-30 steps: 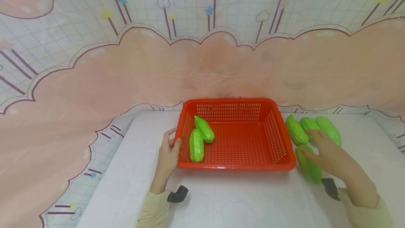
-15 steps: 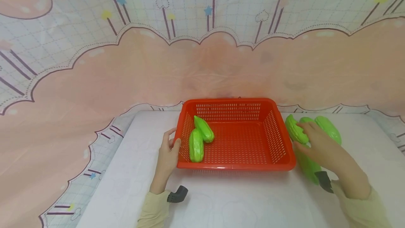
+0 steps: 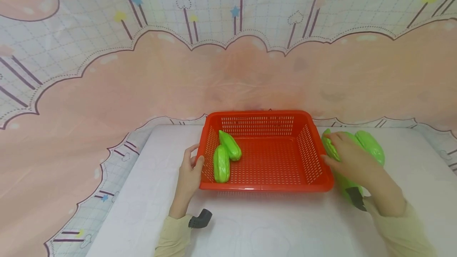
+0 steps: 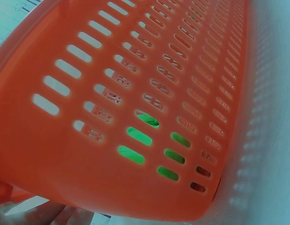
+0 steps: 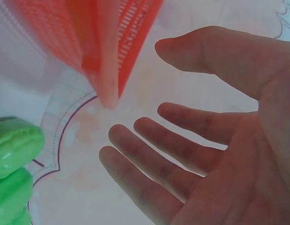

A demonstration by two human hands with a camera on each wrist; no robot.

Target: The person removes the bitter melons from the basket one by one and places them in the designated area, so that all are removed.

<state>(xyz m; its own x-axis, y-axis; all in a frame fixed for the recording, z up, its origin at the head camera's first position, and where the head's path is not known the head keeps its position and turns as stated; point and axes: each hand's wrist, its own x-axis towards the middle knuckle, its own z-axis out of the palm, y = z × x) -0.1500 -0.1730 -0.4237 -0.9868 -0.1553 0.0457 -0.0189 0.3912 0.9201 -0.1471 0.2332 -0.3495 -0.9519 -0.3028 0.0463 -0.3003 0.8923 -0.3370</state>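
Observation:
A red perforated plastic basket [image 3: 264,187] stands on the table. My left hand [image 3: 189,173] grips its left rim, thumb on top; in the left wrist view the fingers show under the basket wall [image 4: 65,168]. Inside, at the left end, lie two glossy green ridged melon-like vegetables [image 3: 221,163]. Over the right side of the basket is my right hand [image 3: 353,165], fingers extended and spread, holding nothing. It overlaps several more green vegetables [image 3: 372,146] beside the basket and partly hides them. The right wrist view has some of these vegetables [image 5: 16,145] at left.
White cloth covers the table [image 3: 278,225]. A printed curtain [image 3: 250,78] with clouds and stars hangs right behind the basket. A dark wrist device [image 3: 200,219] sits on the left cuff, and another [image 3: 356,198] on the right.
My right hand has moved left over the green vegetables, closer to the basket's right rim. The left hand, the basket and the two vegetables inside stay put.

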